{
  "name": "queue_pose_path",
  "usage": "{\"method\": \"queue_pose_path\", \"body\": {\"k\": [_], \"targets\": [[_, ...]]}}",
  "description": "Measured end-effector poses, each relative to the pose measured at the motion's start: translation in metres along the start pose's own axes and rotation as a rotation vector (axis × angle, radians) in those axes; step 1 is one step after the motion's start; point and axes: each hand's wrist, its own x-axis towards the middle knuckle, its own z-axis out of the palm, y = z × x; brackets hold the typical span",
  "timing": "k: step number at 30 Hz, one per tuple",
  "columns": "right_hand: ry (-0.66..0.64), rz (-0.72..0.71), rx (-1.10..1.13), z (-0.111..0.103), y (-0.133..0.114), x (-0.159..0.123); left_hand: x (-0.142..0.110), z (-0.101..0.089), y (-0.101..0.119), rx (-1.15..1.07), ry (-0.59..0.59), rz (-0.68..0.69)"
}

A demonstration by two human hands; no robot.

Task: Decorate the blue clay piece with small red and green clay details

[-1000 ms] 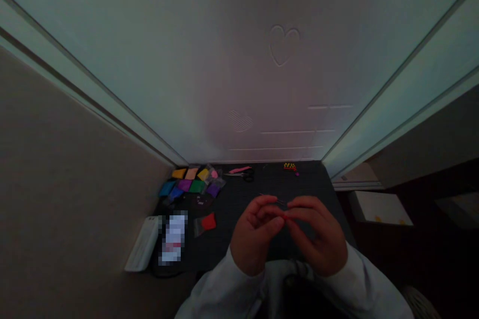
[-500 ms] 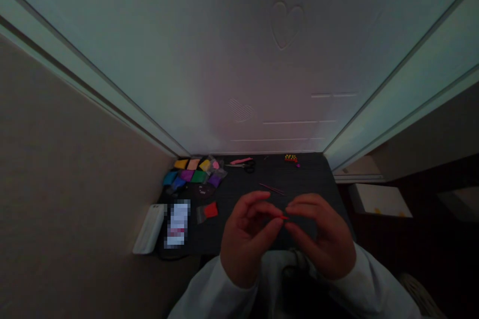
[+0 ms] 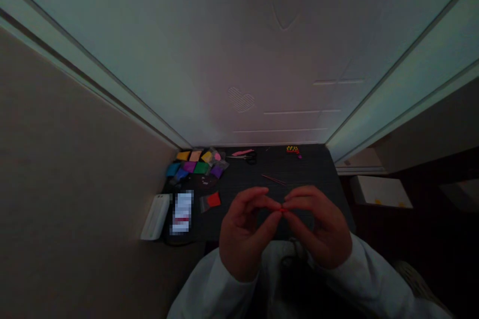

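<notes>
My left hand (image 3: 245,229) and my right hand (image 3: 318,224) meet over a dark mat (image 3: 310,169). Their fingertips pinch a tiny red piece (image 3: 283,210) between them; it is too small and dim to name. Both hands have their fingers curled in. A thin stick or needle (image 3: 274,179) lies on the mat just beyond the hands. White sleeves cover both wrists.
Several small coloured bags (image 3: 196,163) lie at the mat's far left, a red bag (image 3: 211,201) nearer. Pink scissors (image 3: 243,154) and a yellow-red bead piece (image 3: 292,150) lie by the white door. A white box (image 3: 155,217) sits left, a white shelf (image 3: 379,192) right.
The view has tilted, so everything has slid up and slightly right in the picture. My fingertips have closed together on the red piece.
</notes>
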Motion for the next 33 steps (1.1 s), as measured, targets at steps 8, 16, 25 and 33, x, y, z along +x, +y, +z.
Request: {"method": "queue_pose_path", "body": {"k": [8, 16, 25, 33], "targets": [[-0.007, 0.009, 0.072, 0.001, 0.0, 0.001, 0.0, -0.002, -0.002, 0.001, -0.024, 0.011], [0.013, 0.01, 0.092, 0.007, 0.001, 0.002, 0.001, -0.003, -0.001, -0.048, -0.024, -0.01], [0.04, -0.026, 0.047, 0.01, 0.002, 0.001, -0.001, -0.006, -0.006, -0.077, -0.021, -0.04], [0.056, -0.064, 0.031, 0.011, 0.001, 0.002, 0.0, -0.009, -0.012, -0.157, -0.053, -0.067]]}}
